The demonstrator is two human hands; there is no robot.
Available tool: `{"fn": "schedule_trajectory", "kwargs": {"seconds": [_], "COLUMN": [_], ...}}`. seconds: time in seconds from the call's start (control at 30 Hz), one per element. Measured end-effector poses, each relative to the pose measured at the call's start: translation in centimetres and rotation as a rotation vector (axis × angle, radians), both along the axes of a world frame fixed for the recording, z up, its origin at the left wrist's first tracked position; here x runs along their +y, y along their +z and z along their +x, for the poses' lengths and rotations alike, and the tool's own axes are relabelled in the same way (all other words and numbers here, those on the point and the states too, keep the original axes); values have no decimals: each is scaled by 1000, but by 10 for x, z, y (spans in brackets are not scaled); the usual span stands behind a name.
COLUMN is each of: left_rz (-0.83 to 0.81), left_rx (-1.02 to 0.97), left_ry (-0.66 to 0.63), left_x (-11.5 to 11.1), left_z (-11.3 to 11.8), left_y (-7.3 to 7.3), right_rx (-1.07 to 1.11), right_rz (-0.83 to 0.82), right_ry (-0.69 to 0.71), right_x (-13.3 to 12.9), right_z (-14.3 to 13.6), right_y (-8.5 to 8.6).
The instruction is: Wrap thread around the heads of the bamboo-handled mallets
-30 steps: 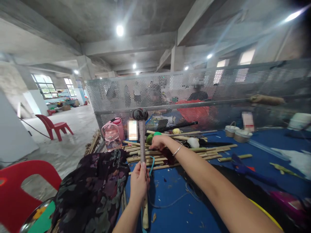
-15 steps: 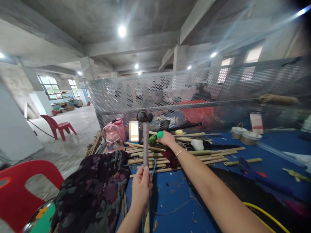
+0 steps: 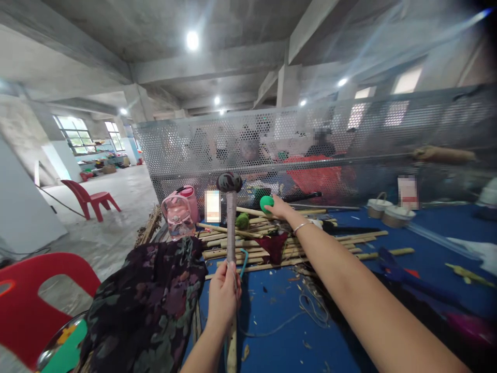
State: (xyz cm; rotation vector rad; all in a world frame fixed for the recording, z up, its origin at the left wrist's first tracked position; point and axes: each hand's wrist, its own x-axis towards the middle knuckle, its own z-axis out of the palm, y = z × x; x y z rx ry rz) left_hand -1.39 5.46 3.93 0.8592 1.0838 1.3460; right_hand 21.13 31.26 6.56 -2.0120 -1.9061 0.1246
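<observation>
Upright in my left hand (image 3: 224,290) is a mallet-like stick (image 3: 231,228), its shaft wrapped in grey and its round head covered in dark patterned cloth. The fingers are closed around the lower shaft. My right hand (image 3: 280,208), with a bracelet at the wrist, reaches over the far side of the blue table (image 3: 279,331). Its fingers are closed on a bright green ball (image 3: 266,204), partly covered by them. Below and left of it rests a darker green yarn ball (image 3: 243,221), among several bamboo sticks (image 3: 221,254) and a dark red cloth (image 3: 275,248).
A perforated metal screen (image 3: 174,150) stands behind the table, with people beyond it. To the left are a pink water bottle (image 3: 180,215), dark floral cloth (image 3: 151,295) and a red chair (image 3: 77,269). Lidded tubs (image 3: 398,215) sit at the right; loose cord (image 3: 314,311) lies in front.
My right hand has lifted the green ball slightly up and to the right, so more of it shows. My left hand still holds the mallet-like stick upright. The view has shifted slightly.
</observation>
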Motion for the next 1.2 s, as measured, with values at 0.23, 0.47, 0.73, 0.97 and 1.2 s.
{"fn": "schedule_trajectory", "kwargs": {"seconds": [0.23,0.47,0.73,0.97,1.2], "left_rz": [34,83,73,76,68], "left_rx": [31,95,117,117,85], "left_ry": [-33,-56,-57,-37,-37], "left_x": [-3,-7,-6,-4,-4], "left_z": [1,1,2,0,-2], "left_y": [-2,-2,-6,-7,-5], "right_rx": [-130,-82,-61,582,1228], "right_rz": [-28,-436,-418,-403,-368], "right_ry": [-42,-76,-49,48,211], "right_x": [-45,-117,-128,-98,-91], "right_z": [45,62,38,38,36], "right_y": [38,9,-9,29,51]}}
